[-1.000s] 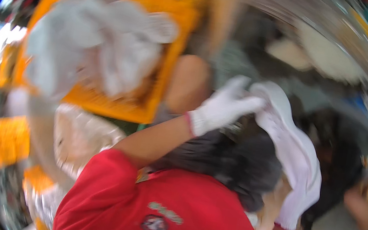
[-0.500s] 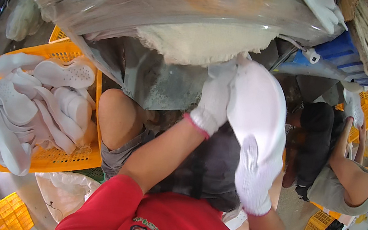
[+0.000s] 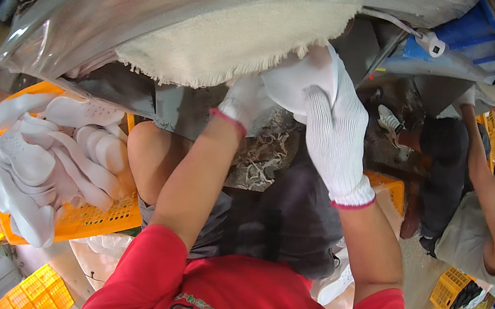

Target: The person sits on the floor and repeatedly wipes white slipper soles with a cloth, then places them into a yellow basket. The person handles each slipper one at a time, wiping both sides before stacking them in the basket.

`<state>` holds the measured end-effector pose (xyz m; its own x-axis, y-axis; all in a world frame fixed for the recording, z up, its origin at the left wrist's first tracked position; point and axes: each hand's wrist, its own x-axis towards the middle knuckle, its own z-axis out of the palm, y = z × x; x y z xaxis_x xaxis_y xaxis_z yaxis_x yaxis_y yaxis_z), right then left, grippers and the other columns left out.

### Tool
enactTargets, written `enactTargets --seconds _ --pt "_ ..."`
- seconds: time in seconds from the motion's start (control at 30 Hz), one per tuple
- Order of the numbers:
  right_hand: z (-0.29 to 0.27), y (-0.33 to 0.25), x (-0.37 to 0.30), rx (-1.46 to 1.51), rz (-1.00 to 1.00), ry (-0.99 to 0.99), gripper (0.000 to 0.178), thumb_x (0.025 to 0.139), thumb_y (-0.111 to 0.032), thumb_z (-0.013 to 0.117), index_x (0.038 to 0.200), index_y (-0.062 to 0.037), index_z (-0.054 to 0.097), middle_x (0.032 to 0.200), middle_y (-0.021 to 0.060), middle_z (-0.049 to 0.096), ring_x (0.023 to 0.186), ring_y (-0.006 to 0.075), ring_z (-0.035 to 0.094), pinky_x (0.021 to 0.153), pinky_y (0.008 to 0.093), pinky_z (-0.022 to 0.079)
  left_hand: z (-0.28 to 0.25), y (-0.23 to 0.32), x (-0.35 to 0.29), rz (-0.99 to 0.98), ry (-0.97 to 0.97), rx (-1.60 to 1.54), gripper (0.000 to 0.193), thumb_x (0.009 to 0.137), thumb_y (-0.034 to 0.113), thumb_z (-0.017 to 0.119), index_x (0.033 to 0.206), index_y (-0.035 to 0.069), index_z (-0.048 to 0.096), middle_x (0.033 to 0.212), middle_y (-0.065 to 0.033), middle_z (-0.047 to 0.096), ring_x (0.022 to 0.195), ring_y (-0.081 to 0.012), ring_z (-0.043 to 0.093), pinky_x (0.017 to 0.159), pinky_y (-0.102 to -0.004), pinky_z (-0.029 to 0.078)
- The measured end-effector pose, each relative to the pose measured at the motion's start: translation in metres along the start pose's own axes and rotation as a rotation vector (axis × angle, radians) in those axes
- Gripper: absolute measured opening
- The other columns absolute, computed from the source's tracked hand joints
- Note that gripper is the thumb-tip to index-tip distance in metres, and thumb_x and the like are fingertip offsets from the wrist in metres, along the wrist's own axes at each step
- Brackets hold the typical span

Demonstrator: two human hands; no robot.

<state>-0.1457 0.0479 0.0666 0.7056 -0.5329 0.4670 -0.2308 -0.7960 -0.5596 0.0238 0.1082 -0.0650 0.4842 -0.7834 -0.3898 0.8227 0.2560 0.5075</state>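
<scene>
Head view. Item: white shoe sole (image 3: 295, 78), smooth, pale, curved, raised under the frayed cream fabric sheet (image 3: 239, 43). My left hand (image 3: 246, 99), white-gloved, fingers closed on its lower edge. My right hand (image 3: 334, 136), white-gloved, fingers together, laid flat along its right side. Orange crate (image 3: 91, 220) of similar white soles, lower left.
</scene>
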Motion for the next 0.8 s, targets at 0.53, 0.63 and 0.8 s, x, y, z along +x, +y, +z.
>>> enactTargets --seconds 0.53,0.63,0.8 --pt "-0.037 -0.042 0.013 0.511 0.699 -0.270 0.070 0.093 -0.023 0.082 0.149 0.0073 0.054 0.139 0.0213 0.065 0.126 0.0239 0.065 0.108 0.0382 0.052 0.044 -0.021 -0.078 0.197 -0.089 0.076 0.035 0.102 0.016 0.078 0.127 -0.006 0.070 0.118 -0.0084 0.077 0.103 -0.0166 0.072 0.095 -0.0340 0.059" --pt "-0.052 -0.037 -0.017 0.473 0.704 0.004 0.096 0.087 -0.018 0.089 0.163 0.0103 0.038 0.154 0.0259 0.056 0.138 0.0286 0.062 0.116 0.0386 0.049 0.078 -0.044 -0.040 0.253 0.237 0.098 0.032 0.102 0.017 0.077 0.124 -0.006 0.072 0.116 -0.0100 0.077 0.099 -0.0191 0.073 0.090 -0.0350 0.059" --pt "-0.018 0.010 -0.011 0.084 0.298 0.144 0.102 0.085 -0.031 0.088 0.162 0.0106 0.037 0.155 0.0343 0.056 0.139 0.0414 0.063 0.114 0.0426 0.052 0.062 -0.032 0.021 0.376 0.122 0.716 0.041 0.112 0.034 0.061 0.138 0.003 0.067 0.128 -0.0104 0.076 0.115 -0.0250 0.072 0.098 -0.0403 0.058"
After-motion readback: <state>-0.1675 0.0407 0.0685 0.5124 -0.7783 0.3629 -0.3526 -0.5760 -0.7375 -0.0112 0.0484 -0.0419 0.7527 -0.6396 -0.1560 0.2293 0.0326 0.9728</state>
